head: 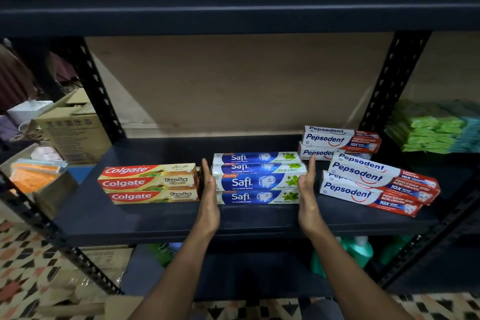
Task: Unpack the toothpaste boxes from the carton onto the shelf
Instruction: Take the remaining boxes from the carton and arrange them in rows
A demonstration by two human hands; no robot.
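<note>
Now the flat-fingered left grip (209, 189) and right grip (307, 184) flank the Safi boxes (257, 179), four labels showing, near the front edge of the shelf (155, 223).

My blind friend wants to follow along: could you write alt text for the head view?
A person's left hand and right hand, fingers straight, flank the ends of a stack of blue Safi toothpaste boxes on a shelf. Colgate boxes lie stacked to its left, Pepsodent boxes less tidily to its right.
</note>
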